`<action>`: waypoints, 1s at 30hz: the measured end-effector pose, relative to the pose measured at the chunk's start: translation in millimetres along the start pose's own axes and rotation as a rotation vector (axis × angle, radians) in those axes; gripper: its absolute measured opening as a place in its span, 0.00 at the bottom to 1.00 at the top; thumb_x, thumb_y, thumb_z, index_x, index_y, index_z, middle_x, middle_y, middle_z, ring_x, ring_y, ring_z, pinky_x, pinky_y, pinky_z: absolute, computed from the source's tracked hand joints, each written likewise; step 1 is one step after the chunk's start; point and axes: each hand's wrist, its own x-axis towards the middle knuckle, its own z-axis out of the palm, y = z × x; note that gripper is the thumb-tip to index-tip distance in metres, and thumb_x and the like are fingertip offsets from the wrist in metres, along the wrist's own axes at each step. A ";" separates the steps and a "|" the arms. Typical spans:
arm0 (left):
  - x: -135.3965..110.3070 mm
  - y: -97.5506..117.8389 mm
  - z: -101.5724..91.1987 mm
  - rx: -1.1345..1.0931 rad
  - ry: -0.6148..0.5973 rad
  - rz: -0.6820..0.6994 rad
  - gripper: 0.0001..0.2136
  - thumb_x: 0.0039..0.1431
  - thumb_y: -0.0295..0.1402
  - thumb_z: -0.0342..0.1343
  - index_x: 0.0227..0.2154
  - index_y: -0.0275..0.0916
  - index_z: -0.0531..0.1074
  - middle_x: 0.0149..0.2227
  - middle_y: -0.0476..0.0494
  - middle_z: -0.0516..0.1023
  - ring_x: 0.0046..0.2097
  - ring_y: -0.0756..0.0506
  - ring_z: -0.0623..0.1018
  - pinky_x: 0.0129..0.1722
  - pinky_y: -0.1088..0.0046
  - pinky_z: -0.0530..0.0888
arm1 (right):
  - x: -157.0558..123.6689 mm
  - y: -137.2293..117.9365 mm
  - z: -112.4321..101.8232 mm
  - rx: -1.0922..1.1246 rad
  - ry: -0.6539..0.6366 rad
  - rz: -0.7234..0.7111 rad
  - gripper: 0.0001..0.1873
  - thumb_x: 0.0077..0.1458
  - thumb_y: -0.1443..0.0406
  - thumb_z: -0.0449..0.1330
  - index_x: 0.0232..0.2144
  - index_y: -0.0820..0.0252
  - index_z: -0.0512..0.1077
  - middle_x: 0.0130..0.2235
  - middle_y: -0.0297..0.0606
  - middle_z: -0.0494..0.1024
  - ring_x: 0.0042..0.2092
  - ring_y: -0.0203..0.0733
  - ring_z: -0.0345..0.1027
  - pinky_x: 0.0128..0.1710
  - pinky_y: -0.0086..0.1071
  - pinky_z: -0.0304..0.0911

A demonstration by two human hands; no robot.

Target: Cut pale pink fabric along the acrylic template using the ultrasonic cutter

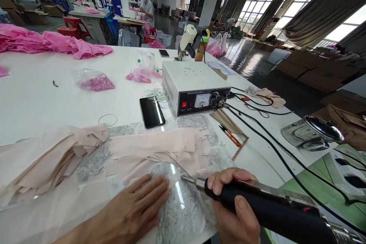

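My right hand (233,207) is wrapped round a black hand-held cutter tool (265,209), whose metal tip touches a thin pale fabric piece (168,177) on a glass plate (183,206). My left hand (134,207) lies flat with fingers stretched out, pressing the sheer fabric just left of the tip. Stacks of pale pink fabric strips (160,148) lie beyond my hands, and a larger pile (42,156) lies to the left.
A white control box (194,87) with a meter stands mid-table, black cables (271,145) running to the tool. A black phone (151,112), small snips (230,136), bags of pink pieces (95,81), pink cloth (54,44). A person sews at a far machine (147,7).
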 end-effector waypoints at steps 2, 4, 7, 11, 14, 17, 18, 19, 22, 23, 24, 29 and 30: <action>0.5 0.4 -1.4 0.006 -0.005 -0.001 0.21 0.73 0.30 0.48 0.66 0.34 0.62 0.66 0.41 0.67 0.65 0.41 0.69 0.66 0.65 0.67 | 0.0 0.1 0.0 -0.006 0.006 0.002 0.09 0.56 0.62 0.58 0.40 0.56 0.71 0.31 0.32 0.70 0.25 0.34 0.65 0.25 0.36 0.69; 0.8 0.8 -2.4 -0.013 -0.001 -0.011 0.22 0.73 0.30 0.48 0.67 0.35 0.60 0.66 0.41 0.67 0.65 0.42 0.69 0.66 0.65 0.67 | -0.2 0.4 -0.2 -0.015 0.011 0.003 0.09 0.56 0.61 0.58 0.40 0.56 0.71 0.31 0.32 0.70 0.25 0.34 0.64 0.25 0.36 0.69; 0.1 1.2 -1.8 -0.031 -0.001 -0.023 0.23 0.73 0.31 0.48 0.68 0.36 0.59 0.66 0.41 0.67 0.65 0.42 0.70 0.66 0.65 0.68 | 0.0 0.6 -0.5 -0.030 0.010 -0.001 0.10 0.56 0.61 0.57 0.40 0.56 0.72 0.31 0.32 0.69 0.25 0.35 0.64 0.24 0.36 0.69; -2.3 1.4 2.1 -0.026 -0.006 -0.023 0.23 0.73 0.32 0.50 0.68 0.35 0.59 0.66 0.41 0.66 0.66 0.41 0.69 0.66 0.64 0.67 | 1.2 0.5 0.5 -0.045 0.000 -0.010 0.10 0.57 0.61 0.57 0.41 0.55 0.71 0.31 0.32 0.69 0.25 0.34 0.64 0.25 0.36 0.69; -2.9 1.6 4.2 -0.027 0.002 -0.026 0.23 0.73 0.32 0.49 0.68 0.35 0.59 0.66 0.41 0.66 0.66 0.41 0.69 0.66 0.64 0.68 | 1.3 1.1 0.7 -0.045 0.002 -0.016 0.09 0.57 0.61 0.57 0.41 0.55 0.71 0.31 0.31 0.69 0.24 0.34 0.65 0.25 0.35 0.69; -1.6 2.1 4.2 -0.027 0.002 -0.032 0.22 0.74 0.31 0.47 0.68 0.35 0.59 0.66 0.41 0.66 0.65 0.41 0.70 0.65 0.63 0.69 | 0.5 1.5 -0.7 -0.045 0.004 -0.018 0.09 0.56 0.62 0.58 0.41 0.56 0.71 0.31 0.32 0.70 0.24 0.34 0.65 0.25 0.35 0.70; -0.9 2.4 3.9 -0.033 0.005 -0.038 0.22 0.74 0.31 0.46 0.68 0.35 0.59 0.66 0.40 0.66 0.64 0.40 0.71 0.64 0.63 0.69 | 0.2 1.4 -1.4 -0.042 0.004 -0.017 0.10 0.56 0.62 0.58 0.41 0.56 0.71 0.31 0.32 0.70 0.25 0.34 0.66 0.25 0.35 0.70; -0.2 2.7 3.5 -0.045 0.014 -0.046 0.22 0.75 0.31 0.45 0.68 0.35 0.57 0.65 0.39 0.67 0.64 0.40 0.71 0.64 0.63 0.70 | -0.1 1.2 -2.0 -0.037 0.002 -0.016 0.10 0.56 0.62 0.58 0.41 0.56 0.71 0.31 0.32 0.70 0.25 0.34 0.66 0.25 0.35 0.70; 1.6 3.5 2.5 -0.092 0.049 -0.075 0.24 0.75 0.32 0.44 0.70 0.34 0.54 0.63 0.38 0.70 0.62 0.41 0.73 0.63 0.63 0.71 | -0.8 0.2 -3.3 -0.036 0.001 -0.013 0.10 0.56 0.62 0.58 0.41 0.56 0.72 0.32 0.32 0.70 0.26 0.34 0.66 0.26 0.35 0.70; 2.0 3.7 2.4 -0.101 0.054 -0.079 0.24 0.75 0.32 0.44 0.70 0.34 0.54 0.63 0.37 0.70 0.62 0.41 0.74 0.63 0.63 0.71 | -0.9 -0.1 -3.6 -0.039 0.002 -0.013 0.10 0.56 0.63 0.58 0.41 0.56 0.72 0.31 0.32 0.70 0.26 0.34 0.66 0.26 0.35 0.70; 2.3 3.7 2.4 -0.101 0.054 -0.077 0.23 0.75 0.32 0.45 0.69 0.34 0.55 0.63 0.37 0.71 0.62 0.41 0.74 0.63 0.63 0.71 | -1.1 -0.5 -3.9 -0.043 0.003 -0.011 0.10 0.56 0.63 0.58 0.41 0.56 0.72 0.31 0.32 0.70 0.26 0.35 0.66 0.26 0.35 0.70; 1.5 3.8 3.3 -0.064 0.038 -0.054 0.21 0.75 0.32 0.46 0.66 0.31 0.62 0.63 0.37 0.71 0.62 0.40 0.73 0.63 0.63 0.72 | -1.2 -1.2 -5.1 -0.051 0.011 -0.020 0.10 0.56 0.63 0.57 0.41 0.57 0.72 0.31 0.33 0.70 0.25 0.35 0.66 0.25 0.36 0.69; 1.2 3.9 3.4 -0.060 0.043 -0.056 0.21 0.75 0.32 0.46 0.66 0.32 0.62 0.63 0.37 0.71 0.62 0.40 0.73 0.63 0.63 0.72 | -1.0 -1.2 -5.2 -0.051 0.011 -0.020 0.10 0.56 0.63 0.57 0.41 0.57 0.72 0.31 0.33 0.70 0.25 0.35 0.66 0.25 0.36 0.69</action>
